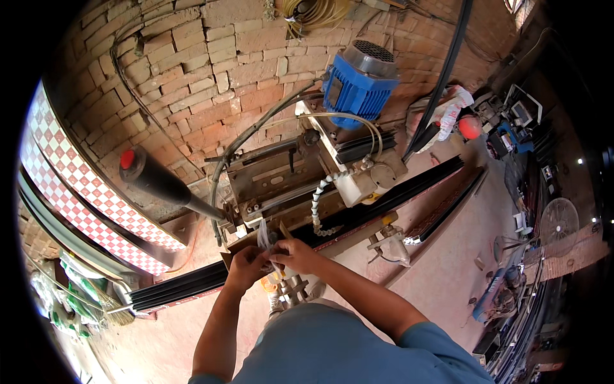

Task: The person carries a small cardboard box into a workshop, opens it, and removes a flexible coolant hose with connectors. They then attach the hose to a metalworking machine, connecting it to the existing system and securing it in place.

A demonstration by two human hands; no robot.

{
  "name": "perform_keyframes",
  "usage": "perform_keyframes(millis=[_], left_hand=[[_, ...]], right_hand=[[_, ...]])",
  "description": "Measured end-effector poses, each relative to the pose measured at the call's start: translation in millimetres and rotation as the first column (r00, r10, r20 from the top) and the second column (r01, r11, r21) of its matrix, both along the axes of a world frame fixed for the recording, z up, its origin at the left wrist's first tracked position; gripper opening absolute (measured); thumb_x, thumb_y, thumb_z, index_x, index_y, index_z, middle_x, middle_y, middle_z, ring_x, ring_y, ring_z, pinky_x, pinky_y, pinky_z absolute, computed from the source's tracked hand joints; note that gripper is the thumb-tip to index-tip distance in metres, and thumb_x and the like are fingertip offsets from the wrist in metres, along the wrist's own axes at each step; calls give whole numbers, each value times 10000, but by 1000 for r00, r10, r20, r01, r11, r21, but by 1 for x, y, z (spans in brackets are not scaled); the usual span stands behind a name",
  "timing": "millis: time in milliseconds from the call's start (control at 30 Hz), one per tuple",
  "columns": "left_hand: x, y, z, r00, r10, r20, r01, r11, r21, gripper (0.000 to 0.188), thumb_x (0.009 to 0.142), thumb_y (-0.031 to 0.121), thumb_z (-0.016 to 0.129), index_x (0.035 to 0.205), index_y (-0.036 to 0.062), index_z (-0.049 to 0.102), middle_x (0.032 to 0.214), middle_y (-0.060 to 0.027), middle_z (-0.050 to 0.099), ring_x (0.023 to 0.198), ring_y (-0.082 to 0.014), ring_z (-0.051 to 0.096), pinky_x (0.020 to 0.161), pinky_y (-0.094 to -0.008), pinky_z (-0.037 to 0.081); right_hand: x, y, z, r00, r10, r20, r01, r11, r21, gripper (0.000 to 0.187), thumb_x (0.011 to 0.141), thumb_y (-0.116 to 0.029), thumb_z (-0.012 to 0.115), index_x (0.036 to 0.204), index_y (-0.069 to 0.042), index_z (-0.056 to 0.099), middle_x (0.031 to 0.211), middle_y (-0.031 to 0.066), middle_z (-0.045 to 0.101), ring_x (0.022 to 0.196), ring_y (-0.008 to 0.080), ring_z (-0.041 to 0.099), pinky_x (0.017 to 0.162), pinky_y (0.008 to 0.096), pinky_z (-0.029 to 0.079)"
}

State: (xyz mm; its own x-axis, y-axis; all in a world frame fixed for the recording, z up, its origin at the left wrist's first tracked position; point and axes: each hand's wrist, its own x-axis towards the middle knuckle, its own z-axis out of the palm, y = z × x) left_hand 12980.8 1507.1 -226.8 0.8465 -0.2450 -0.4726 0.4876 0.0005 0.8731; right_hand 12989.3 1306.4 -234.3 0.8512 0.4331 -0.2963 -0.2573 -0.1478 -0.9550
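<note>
1. At lower centre of the frame, your left hand (246, 265) and right hand (295, 255) together pinch one small clear plastic packet (263, 235), its long axis pointing up toward the machine (288, 185).
2. Behind it: one blue motor (358, 83), one red-tipped black lever (160, 180), and long black profiles (396, 192) running diagonally.

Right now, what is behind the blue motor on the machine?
Behind the blue motor stands a red brick wall, with a coil of yellowish cable hanging above and dark cables running across the bricks. The motor covers the wall part directly behind it.
</note>
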Motion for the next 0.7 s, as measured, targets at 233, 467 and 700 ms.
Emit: perform_keyframes(millis=[233, 467, 700], left_hand=[[-2, 2, -6, 998, -45, -45, 42, 997, -66, 262, 960, 147, 678, 1100, -62, 602, 960, -128, 690, 861, -222, 721, 781, -337, 623], [-7, 3, -14, 997, -67, 30, 67, 998, 7, 229, 971, 120, 655, 1077, -79, 614, 956, -132, 690, 858, -210, 721, 773, -327, 623], [-12, -4, -23, 992, -14, 123, 5, 997, 79, 228, 958, 125, 642, 1056, -81, 641, 892, -127, 709, 782, -167, 710, 691, -301, 583]], right_hand=[[-9, -3, 3, 993, 29, 111, -25, 999, -39, 147, 935, -116, 672, 984, 22, 670, 783, 65, 673, 687, 118, 583, 647, 300, 488], [-16, 0, -2, 1000, -5, 0, 5, 1000, -22, 132, 939, -104, 646, 1001, 10, 667, 826, 81, 676, 728, 122, 594, 679, 303, 496], [-19, 3, -8, 996, -76, 48, 81, 991, -105, 162, 918, -153, 648, 938, 6, 624, 801, 86, 653, 727, 148, 596, 681, 328, 495]])
